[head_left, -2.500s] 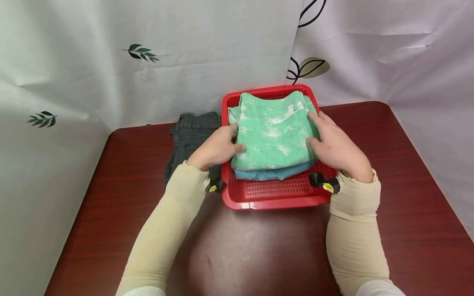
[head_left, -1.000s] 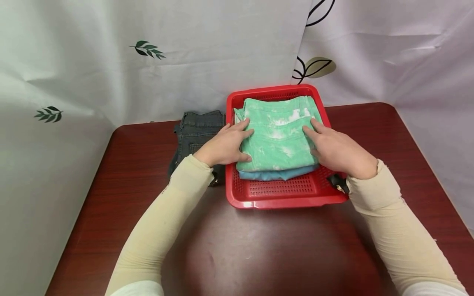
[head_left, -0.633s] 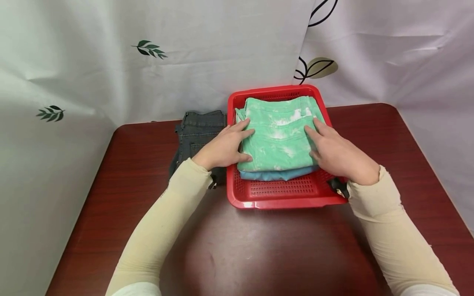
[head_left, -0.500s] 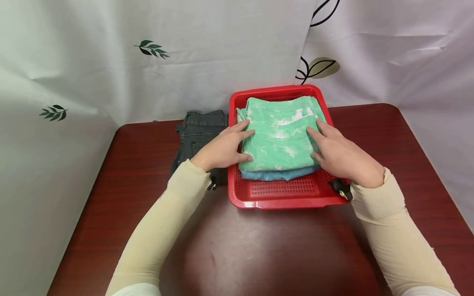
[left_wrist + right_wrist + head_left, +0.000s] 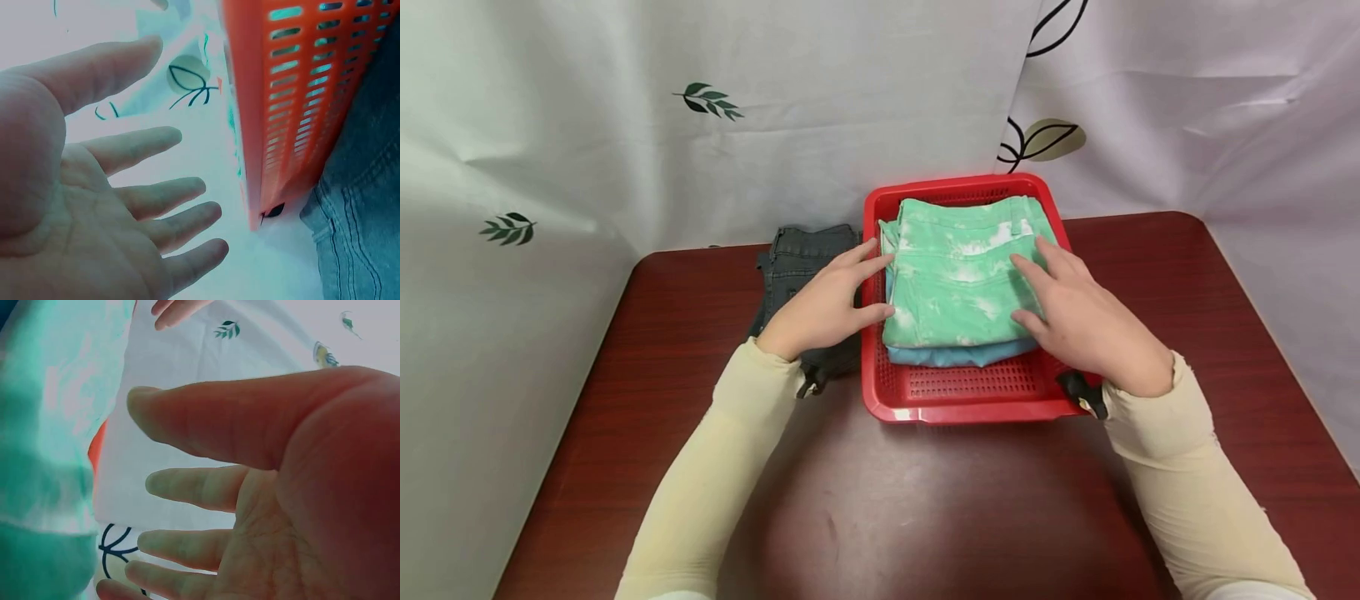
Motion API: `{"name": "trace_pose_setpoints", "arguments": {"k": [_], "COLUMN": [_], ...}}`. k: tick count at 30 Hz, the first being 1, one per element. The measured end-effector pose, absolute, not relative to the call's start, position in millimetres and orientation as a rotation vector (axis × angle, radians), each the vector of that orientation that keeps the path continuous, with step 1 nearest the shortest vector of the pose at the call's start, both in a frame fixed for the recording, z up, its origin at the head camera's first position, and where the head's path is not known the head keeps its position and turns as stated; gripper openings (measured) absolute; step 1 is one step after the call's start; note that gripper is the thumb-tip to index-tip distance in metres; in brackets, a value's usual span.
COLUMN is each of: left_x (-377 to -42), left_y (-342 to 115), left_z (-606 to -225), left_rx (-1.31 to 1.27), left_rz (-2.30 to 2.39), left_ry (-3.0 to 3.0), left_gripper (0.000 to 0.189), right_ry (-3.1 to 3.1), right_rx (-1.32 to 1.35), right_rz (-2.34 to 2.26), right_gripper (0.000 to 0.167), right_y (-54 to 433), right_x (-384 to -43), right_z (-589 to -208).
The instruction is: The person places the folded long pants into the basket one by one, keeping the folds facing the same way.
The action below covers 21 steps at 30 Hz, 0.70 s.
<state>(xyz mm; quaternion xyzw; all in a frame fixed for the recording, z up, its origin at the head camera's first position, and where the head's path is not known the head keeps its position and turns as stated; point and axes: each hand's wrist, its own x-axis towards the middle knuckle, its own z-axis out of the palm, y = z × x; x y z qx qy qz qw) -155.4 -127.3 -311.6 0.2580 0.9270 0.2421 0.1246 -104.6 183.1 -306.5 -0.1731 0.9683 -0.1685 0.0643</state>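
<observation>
Folded green tie-dye pants (image 5: 962,283) lie on top of a folded blue garment (image 5: 958,355) inside a red plastic basket (image 5: 970,410). My left hand (image 5: 823,308) hovers over the basket's left rim, fingers spread. In the left wrist view its palm and straight fingers are bare, with the basket's slotted wall (image 5: 300,87) beside them. My right hand (image 5: 1086,321) is over the right side of the green pants, fingers extended. The right wrist view shows that hand holding nothing, the green cloth (image 5: 56,450) to its left.
Dark grey jeans (image 5: 808,250), folded, lie on the dark red table (image 5: 685,333) against the basket's left side, partly hidden under my left arm. A white curtain (image 5: 820,117) with leaf prints hangs behind the table and down both sides.
My left hand has lifted off the green pants and drawn back to the left. Earlier, both hands gripped and then rested on the pants' sides. The pants and basket stay in place.
</observation>
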Motion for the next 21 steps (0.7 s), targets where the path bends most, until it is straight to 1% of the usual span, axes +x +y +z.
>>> {"name": "trace_pose_setpoints", "arguments": {"k": [7, 21], "left_x": [-150, -146], "left_y": [-145, -177], "left_z": [-310, -314], "left_rx": [0.661, 0.450], "left_rz": [0.768, 0.783], "left_ry": [2.731, 2.809], "left_gripper": [0.069, 0.070], "right_ry": [2.961, 2.978], "right_rx": [-0.554, -0.652], "right_rz": [-0.569, -0.623], "right_gripper": [0.076, 0.076], "right_y": [173, 149], "right_x": [-99, -76], "right_z": [-302, -293]}}
